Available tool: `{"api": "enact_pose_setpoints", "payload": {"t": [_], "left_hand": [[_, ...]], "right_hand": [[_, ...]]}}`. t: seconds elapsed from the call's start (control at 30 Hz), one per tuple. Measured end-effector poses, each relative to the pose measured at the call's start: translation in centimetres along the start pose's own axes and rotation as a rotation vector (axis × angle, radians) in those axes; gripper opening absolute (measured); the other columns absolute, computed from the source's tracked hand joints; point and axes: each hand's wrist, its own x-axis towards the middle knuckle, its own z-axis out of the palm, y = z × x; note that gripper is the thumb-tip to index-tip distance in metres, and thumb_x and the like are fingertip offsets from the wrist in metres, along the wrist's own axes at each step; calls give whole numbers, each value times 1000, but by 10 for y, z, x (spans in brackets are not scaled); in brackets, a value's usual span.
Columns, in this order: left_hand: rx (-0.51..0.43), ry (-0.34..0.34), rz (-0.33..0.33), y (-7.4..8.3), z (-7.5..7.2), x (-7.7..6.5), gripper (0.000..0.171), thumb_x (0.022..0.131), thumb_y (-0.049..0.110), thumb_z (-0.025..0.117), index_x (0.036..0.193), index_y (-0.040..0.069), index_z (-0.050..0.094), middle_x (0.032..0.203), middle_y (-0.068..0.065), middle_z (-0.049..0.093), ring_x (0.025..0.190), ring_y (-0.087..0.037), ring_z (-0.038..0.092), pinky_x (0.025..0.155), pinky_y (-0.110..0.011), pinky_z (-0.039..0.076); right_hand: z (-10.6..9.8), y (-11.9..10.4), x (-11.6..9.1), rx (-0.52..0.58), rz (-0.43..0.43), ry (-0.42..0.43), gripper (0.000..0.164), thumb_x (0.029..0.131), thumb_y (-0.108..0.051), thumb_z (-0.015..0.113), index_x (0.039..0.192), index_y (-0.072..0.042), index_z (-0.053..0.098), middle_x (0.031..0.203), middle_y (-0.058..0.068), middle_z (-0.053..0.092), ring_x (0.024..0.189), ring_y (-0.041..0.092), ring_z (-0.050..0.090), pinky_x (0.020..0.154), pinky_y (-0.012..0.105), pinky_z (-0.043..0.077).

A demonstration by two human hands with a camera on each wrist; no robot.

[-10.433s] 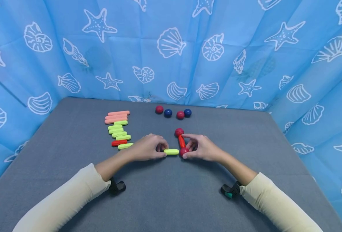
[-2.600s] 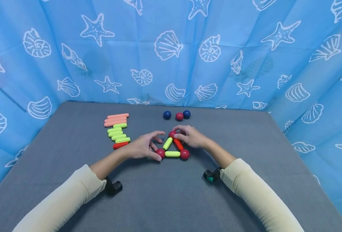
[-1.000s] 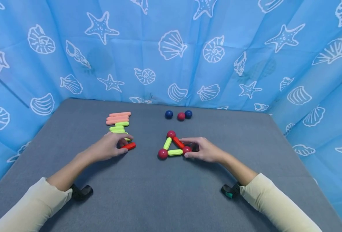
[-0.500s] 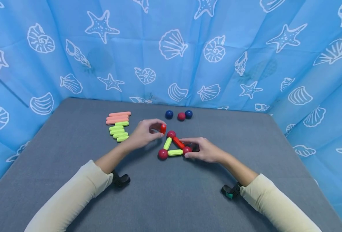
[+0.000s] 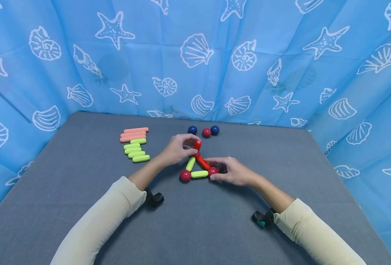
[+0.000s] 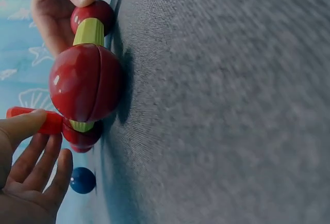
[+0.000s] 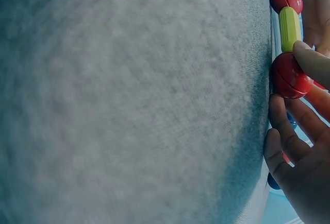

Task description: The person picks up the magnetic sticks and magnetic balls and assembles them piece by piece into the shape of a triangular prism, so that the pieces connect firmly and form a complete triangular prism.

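A flat triangle of magnetic sticks and balls lies on the grey table. Two yellow sticks and a red stick form its sides, with red balls at the corners. My left hand pinches another red stick, which stands upright at the far corner ball and seems to touch it. That ball is mostly covered by the fingers in the head view. Between thumb and fingers, my right hand holds the right corner ball, keeping it on the table.
Behind the triangle sit two blue balls and a loose red ball. To the left lie several yellow sticks below a few longer pink sticks. A blue shell-print curtain hangs beyond the table's far edge.
A second yellow side and left corner ball joined the triangle. My left hand then took the red stick from the left row and carried it right, upright, to the far ball.
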Motion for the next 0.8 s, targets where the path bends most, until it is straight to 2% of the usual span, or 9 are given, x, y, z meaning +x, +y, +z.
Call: {"api": "enact_pose_setpoints", "payload": {"t": [0.13, 0.23, 0.33, 0.57, 0.7, 0.8], "left_hand": [[3, 1, -9, -3, -3, -5, 36, 89, 3, 72, 124, 5, 64, 112, -9, 69, 102, -19, 65, 93, -36, 52], [28, 5, -17, -4, -13, -15, 37, 89, 5, 72, 125, 4, 63, 114, -12, 68, 100, -19, 65, 90, -37, 53], [86, 11, -16, -6, -31, -31, 37, 89, 6, 73, 124, 2, 63, 113, -16, 68, 98, -21, 65, 88, -40, 54], [230, 57, -9, -18, -79, -76, 34, 87, 1, 74, 120, -2, 65, 105, -16, 69, 94, -24, 65, 81, -45, 55], [265, 85, -39, -25, -95, -99, 34, 86, 1, 75, 119, -2, 65, 104, -15, 69, 94, -26, 65, 78, -45, 55], [307, 80, -65, -28, -102, -111, 35, 85, 1, 76, 119, -2, 66, 104, -13, 70, 94, -27, 66, 79, -46, 55]], "right_hand": [[0, 0, 1, 4, 2, -3, 62, 91, -22, 73, 147, -10, 49, 131, 6, 61, 98, 22, 58, 84, 39, 50], [0, 0, 1, 5, 8, -7, 62, 91, -23, 73, 147, -11, 49, 131, 6, 61, 98, 22, 57, 85, 39, 49], [0, 0, 1, 2, 12, -9, 63, 91, -23, 73, 148, -11, 48, 131, 6, 60, 99, 22, 57, 83, 38, 49], [-1, 0, -1, -11, -8, 9, 62, 90, -20, 74, 147, -10, 49, 127, 6, 60, 97, 22, 56, 78, 35, 49], [-1, 0, -2, -9, -9, 12, 62, 90, -20, 74, 146, -10, 50, 128, 6, 60, 98, 22, 56, 78, 36, 48], [0, 0, -1, -1, -6, 6, 62, 91, -20, 74, 147, -10, 49, 127, 6, 60, 98, 22, 56, 79, 36, 49]]}}
